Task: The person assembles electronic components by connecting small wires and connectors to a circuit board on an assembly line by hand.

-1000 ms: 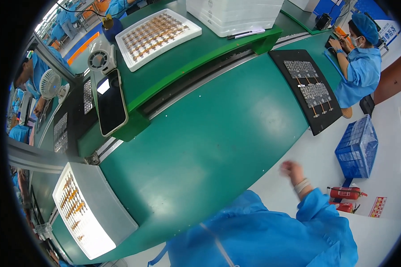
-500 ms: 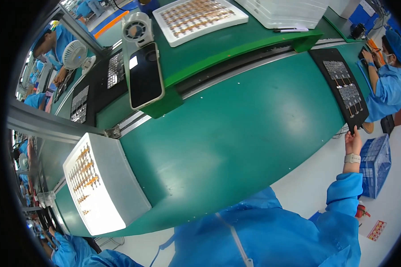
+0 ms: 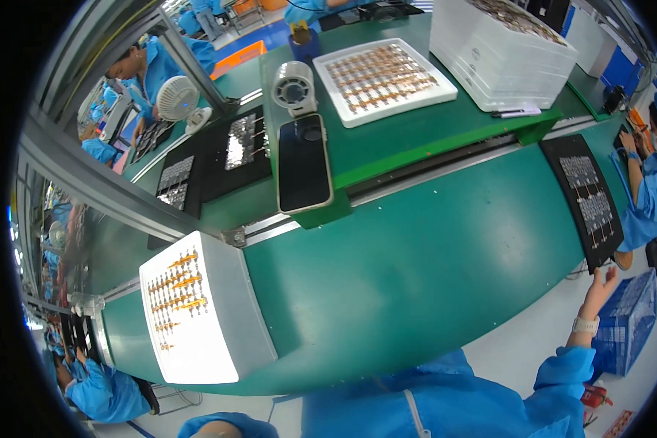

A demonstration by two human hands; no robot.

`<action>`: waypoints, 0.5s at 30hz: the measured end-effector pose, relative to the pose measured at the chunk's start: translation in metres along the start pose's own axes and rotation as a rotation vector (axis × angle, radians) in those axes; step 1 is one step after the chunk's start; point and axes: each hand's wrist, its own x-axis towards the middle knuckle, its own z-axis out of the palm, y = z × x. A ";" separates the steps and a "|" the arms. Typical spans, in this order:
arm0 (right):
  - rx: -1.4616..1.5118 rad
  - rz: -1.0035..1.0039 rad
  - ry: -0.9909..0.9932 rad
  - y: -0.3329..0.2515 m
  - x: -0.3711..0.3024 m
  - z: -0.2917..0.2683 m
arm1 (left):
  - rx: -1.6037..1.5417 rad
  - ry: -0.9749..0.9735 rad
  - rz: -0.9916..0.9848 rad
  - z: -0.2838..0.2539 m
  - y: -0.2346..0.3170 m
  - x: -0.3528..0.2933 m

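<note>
At the lower end of a long black board my right hand is open, its fingers apart and stretched toward the board's edge. Whether a fingertip still touches it I cannot tell. The board lies at the table's right end and carries two groups of small silvery parts with thin strips. At the lower edge of the view, a sleeve and a bit of my left hand show; its fingers are hidden. Left of the middle stands a stack of white trays, with rows of orange-and-silver flexible strips in the top one.
A green raised shelf runs behind the table, bearing a phone, a small fan, a white parts tray and a white tray stack. A metal post frame stands left. Co-workers sit left and right; a blue basket stands by my right arm.
My right hand has let go of the black board's lower end and its fingers have spread. The view has shifted, so everything sits lower and mostly farther right. A bit of my left hand has appeared.
</note>
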 end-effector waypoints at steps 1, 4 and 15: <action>0.021 -0.114 -0.023 -0.035 -0.011 0.013 | 0.012 0.001 0.000 0.003 -0.001 -0.003; 0.115 -0.307 -0.156 -0.132 -0.058 0.043 | -0.044 -0.103 -0.215 0.032 0.015 -0.009; 0.856 -0.939 -1.600 -0.301 -0.239 0.160 | -0.527 -0.861 -0.518 0.145 -0.030 -0.104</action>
